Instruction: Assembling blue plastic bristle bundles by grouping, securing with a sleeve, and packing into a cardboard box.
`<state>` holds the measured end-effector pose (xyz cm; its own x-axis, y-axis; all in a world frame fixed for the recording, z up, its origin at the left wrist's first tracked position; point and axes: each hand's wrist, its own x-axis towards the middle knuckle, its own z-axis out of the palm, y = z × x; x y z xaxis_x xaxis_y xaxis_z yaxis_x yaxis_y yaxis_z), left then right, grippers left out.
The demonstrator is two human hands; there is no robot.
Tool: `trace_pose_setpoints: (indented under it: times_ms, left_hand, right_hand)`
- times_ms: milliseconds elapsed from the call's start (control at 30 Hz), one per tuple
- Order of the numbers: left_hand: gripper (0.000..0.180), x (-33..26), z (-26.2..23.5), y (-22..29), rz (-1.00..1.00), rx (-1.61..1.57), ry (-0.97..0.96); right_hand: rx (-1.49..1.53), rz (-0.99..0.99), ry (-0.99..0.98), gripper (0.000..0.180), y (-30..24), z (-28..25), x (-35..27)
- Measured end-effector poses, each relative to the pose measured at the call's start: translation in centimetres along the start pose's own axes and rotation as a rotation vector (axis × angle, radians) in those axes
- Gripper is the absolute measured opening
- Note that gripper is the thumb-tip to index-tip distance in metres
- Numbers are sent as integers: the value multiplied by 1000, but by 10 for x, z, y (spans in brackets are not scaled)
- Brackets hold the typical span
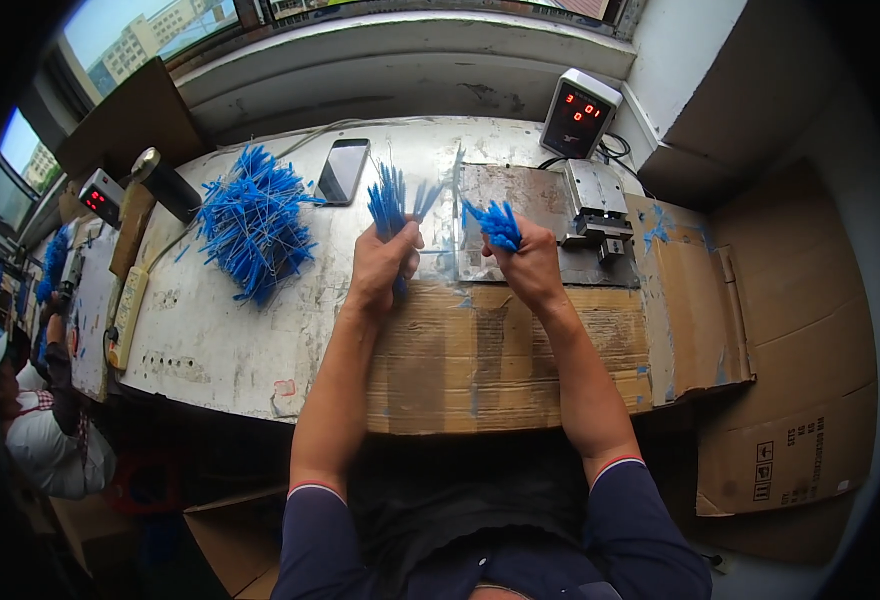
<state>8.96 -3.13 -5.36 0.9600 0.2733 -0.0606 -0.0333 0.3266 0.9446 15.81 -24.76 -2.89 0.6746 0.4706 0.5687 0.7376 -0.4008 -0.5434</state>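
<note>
My left hand is closed round an upright bundle of thin blue sticks, some with fine pale wire-like ends. A few sticks fan out to the right of its thumb. My right hand grips a second bunch of blue sticks, their ends pointing up and toward my left. Both hands are above the middle of the workbench, apart from each other. To the left lies a large loose heap of the same blue sticks with thin wires among them.
A metal fixture sits on a steel plate at the right, below a digital display box. Flattened cardboard covers the front edge. A phone, dark cylinder and power strip lie leftward; another person sits far left.
</note>
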Motion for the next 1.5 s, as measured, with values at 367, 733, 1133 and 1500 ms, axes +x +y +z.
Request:
trace_pose_setpoints:
  times_ms: [367,733,1133,1500]
  left_hand:
    - [18,-13,25,-2,-168,-119,-183]
    - [15,-12,24,-14,-106,-6,-275]
    - [17,-11,22,-10,-193,-82,-232]
    - [20,-6,17,-10,-61,86,-16]
  right_hand:
    - [1278,784,89,18,-12,11,-2]
    - [1203,800,30,13,-21,23,-5]
    - [1399,695,483,10,2,14,6]
    - [34,48,-177,21,22,-14,2]
